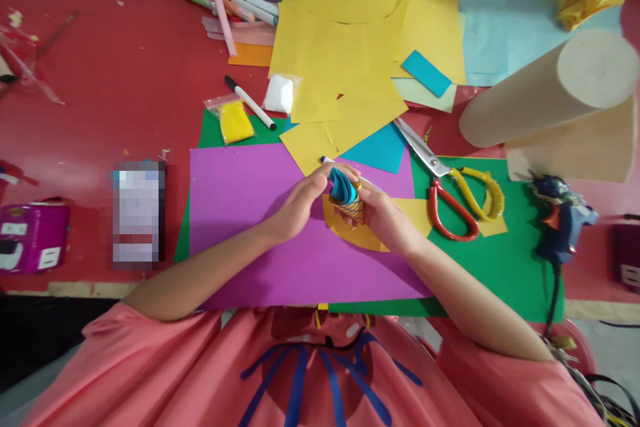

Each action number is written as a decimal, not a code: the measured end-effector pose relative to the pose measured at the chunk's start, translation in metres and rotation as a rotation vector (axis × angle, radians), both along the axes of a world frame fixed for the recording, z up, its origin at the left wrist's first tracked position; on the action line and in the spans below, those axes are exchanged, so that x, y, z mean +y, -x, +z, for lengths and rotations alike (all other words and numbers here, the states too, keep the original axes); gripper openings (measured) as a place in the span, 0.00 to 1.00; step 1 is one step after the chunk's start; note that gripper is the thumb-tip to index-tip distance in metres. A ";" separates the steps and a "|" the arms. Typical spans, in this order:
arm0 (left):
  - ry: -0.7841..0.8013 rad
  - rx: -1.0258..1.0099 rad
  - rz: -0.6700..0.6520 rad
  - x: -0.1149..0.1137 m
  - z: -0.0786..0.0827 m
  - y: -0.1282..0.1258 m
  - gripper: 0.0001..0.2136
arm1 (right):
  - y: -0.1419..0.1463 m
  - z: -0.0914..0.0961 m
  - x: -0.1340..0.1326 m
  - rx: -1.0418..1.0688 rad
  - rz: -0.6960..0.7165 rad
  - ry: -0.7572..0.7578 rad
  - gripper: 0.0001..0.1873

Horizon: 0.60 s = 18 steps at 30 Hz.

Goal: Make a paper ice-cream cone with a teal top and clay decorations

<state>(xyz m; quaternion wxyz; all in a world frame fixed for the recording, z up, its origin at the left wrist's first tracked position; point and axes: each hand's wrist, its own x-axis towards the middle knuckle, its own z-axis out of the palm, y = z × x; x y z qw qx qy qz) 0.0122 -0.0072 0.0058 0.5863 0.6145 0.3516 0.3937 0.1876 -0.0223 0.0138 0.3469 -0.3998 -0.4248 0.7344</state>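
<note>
Both hands meet over the purple sheet (240, 227) around a small paper craft piece (346, 195). Folded or rolled blue layers show at its top, and its lower yellowish side carries dark crossing lines. My left hand (303, 203) is cupped at its left, fingers curving round the far side and thumb beside the blue layers. From the right, my right hand (393, 217) grips it, thumb pressed against its side; some fingers are hidden. Under the right hand lies an orange-yellow paper piece (370, 237). A pen (326, 160) shows partly behind the fingers.
Scissors (435, 170) with red and yellow handles lie right, near a glue gun (557, 223) on the green sheet (505, 273). A thick paper roll (530, 97) stands behind. Yellow sheets (345, 33), a marker (253, 107) and clay packets (236, 121) lie farther back; a blurred phone (137, 213) is left.
</note>
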 end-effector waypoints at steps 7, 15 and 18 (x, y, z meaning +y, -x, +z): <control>-0.170 0.186 0.072 0.004 0.008 0.003 0.19 | -0.003 -0.005 -0.001 0.086 0.015 0.024 0.22; -0.182 0.129 0.191 0.000 -0.001 0.004 0.12 | -0.007 -0.008 -0.003 0.023 0.035 0.015 0.26; -0.198 0.138 0.211 -0.002 -0.003 0.003 0.10 | -0.007 -0.008 -0.003 0.003 0.025 0.027 0.26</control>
